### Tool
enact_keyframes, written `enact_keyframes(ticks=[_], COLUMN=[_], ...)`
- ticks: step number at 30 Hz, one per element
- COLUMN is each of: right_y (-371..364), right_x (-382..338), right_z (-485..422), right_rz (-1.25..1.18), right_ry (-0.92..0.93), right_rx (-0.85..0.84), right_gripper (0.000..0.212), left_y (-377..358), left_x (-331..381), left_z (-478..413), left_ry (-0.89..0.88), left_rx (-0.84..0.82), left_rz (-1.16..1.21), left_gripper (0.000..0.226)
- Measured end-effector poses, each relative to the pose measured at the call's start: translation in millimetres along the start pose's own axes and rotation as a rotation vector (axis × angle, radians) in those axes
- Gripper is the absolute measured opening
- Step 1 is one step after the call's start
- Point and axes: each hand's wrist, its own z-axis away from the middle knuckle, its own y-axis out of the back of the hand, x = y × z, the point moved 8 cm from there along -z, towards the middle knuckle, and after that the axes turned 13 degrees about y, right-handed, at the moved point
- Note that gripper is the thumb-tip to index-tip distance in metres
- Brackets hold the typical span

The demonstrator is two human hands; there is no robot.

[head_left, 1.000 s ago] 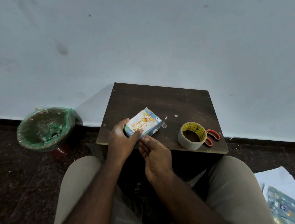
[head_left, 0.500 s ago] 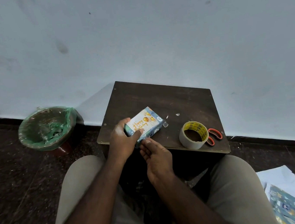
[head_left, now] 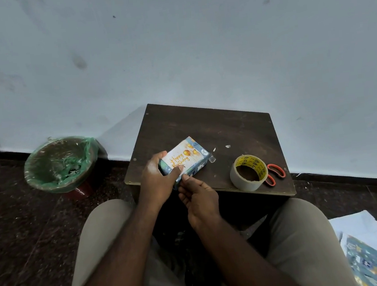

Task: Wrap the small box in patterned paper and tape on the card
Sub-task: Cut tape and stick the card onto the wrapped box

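Observation:
The small box (head_left: 200, 163), wrapped in blue patterned paper, lies at the front left of the dark wooden table (head_left: 227, 124). A white "Happy Birthday" card (head_left: 181, 157) with gold balloons sits on its top face. My left hand (head_left: 157, 180) grips the box's near left end, thumb pressing on the card's edge. My right hand (head_left: 199, 199) is just below the box, fingertips touching its near lower edge; what they pinch is too small to tell. A clear scrap of tape (head_left: 212, 159) sticks out at the box's right end.
A tape roll (head_left: 248, 172) with a yellow core stands on the table's right front, with orange-handled scissors (head_left: 275, 174) beside it. A green-lined bin (head_left: 62, 164) stands on the floor at left. Spare patterned paper (head_left: 375, 265) lies on the floor at lower right.
Almost nothing has moved. My right fingertips shifted slightly along the box's near edge, while my left hand kept its grip on the box.

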Motion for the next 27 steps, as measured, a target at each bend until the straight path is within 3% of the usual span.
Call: enact_keyframes(ticks=[11, 14, 19, 27], right_y=[2.9, 0.8, 4.4, 3.1], right_x=[4.1, 3.2, 4.3, 8.0], right_z=[-4.4, -7.7, -14.6, -18.5], right_rz=[-0.053, -0.002, 0.073, 0.127], right_ry=[-0.024, 0.006, 0.020, 0.032], right_rx=[-0.108, -0.116, -0.113, -0.170], right_gripper=[0.015, 0.023, 0.019, 0.018], left_y=[1.2, 1.4, 0.3, -8.0], left_x=[-1.6, -1.9, -2.0, -2.6], left_z=[-2.2, -2.8, -0.7, 2.9], left_ry=[0.006, 0.006, 0.002, -0.014], left_rx=[0.035, 0.039, 0.039, -0.039], left_rz=[0.022, 0.021, 0.022, 0.058], left_gripper=[0.046, 0.046, 0.045, 0.065])
